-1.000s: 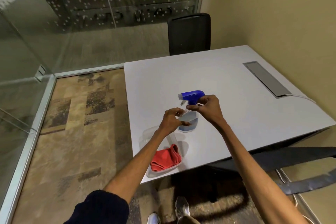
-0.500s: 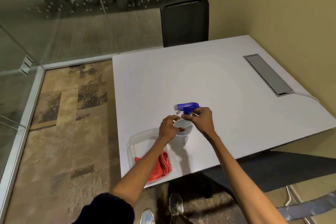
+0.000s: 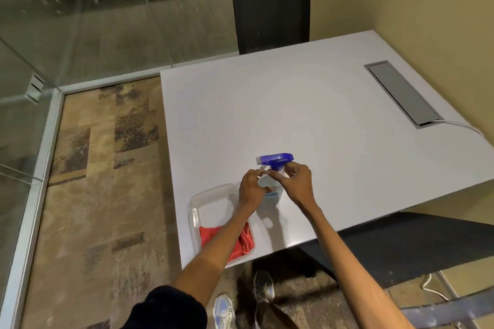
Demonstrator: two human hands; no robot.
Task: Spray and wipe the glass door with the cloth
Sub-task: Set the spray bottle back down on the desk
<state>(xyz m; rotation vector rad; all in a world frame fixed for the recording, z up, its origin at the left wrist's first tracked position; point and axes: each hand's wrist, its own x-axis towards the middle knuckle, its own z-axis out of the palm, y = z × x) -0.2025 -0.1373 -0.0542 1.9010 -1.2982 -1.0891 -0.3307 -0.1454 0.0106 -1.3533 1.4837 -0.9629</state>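
A clear spray bottle with a blue trigger head (image 3: 275,159) stands on the white table (image 3: 307,115) near its front edge. My left hand (image 3: 250,188) grips the bottle's body from the left. My right hand (image 3: 296,181) pinches the neck just under the blue head from the right. A red cloth (image 3: 244,244) lies crumpled in a clear plastic tray (image 3: 211,195) at the table's front left corner, partly hidden by my left forearm. The glass wall (image 3: 80,21) runs along the left and the back.
A black chair (image 3: 271,10) stands behind the table's far edge. A grey cable hatch (image 3: 401,93) sits at the table's right, with a white cable leaving it. A second dark chair (image 3: 401,243) is under the table's front right. Patterned carpet covers the floor on the left.
The view has tilted down and drawn closer. Both hands stay on the spray bottle on the table, and the right fingers have shifted lower around the neck.
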